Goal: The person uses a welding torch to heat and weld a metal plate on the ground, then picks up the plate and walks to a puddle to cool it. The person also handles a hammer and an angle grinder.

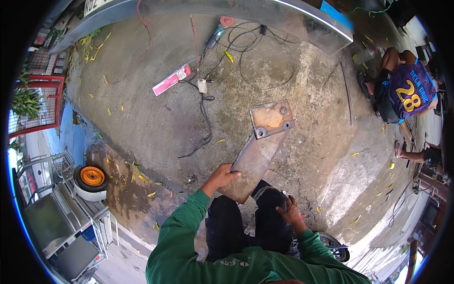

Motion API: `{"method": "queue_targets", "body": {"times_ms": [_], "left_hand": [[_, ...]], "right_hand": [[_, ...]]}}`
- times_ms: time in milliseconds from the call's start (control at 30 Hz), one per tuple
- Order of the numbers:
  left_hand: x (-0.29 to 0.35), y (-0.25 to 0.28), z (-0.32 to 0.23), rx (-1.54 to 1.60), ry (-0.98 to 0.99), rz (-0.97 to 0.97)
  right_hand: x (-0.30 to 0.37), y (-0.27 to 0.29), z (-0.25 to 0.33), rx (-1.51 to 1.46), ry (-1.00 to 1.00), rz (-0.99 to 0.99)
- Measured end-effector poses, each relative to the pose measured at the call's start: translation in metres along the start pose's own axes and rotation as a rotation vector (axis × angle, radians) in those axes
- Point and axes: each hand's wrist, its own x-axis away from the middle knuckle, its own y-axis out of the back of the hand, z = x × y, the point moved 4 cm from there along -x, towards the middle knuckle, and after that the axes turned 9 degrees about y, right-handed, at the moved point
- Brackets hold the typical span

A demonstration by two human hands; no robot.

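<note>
A long, flat, rusty steel plate (259, 158) stands before my knees, slanting away to the right. Its left edge is gripped by my left hand (221, 177), thumb lying on the plate's face. At its far end is a smaller rusty metal plate (270, 118) with round holes at its corners; I cannot tell whether the two are joined. My right hand (291, 213) rests by my right knee, its fingers apart and nothing visible in them. A small pale object shows just past those fingers, too small to name.
Farther off lie an angle grinder (217, 37) with a red disc, a pink-and-white box (171, 80), a white socket outlet (202, 86) and loose black cables. Metal chairs (71, 232) and an orange-rimmed wheel (91, 176) stand left. Another person (409, 90) crouches at right.
</note>
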Motion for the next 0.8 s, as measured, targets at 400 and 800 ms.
{"method": "queue_targets", "body": {"times_ms": [400,800], "left_hand": [[-0.188,-0.038,0.207,-0.122,0.027,0.049],[-0.311,-0.046,0.319,-0.779,0.413,0.259]], "right_hand": [[-0.216,-0.087,-0.013,0.060,0.188,0.111],[-0.221,-0.059,0.007,0.002,0.461,0.075]]}}
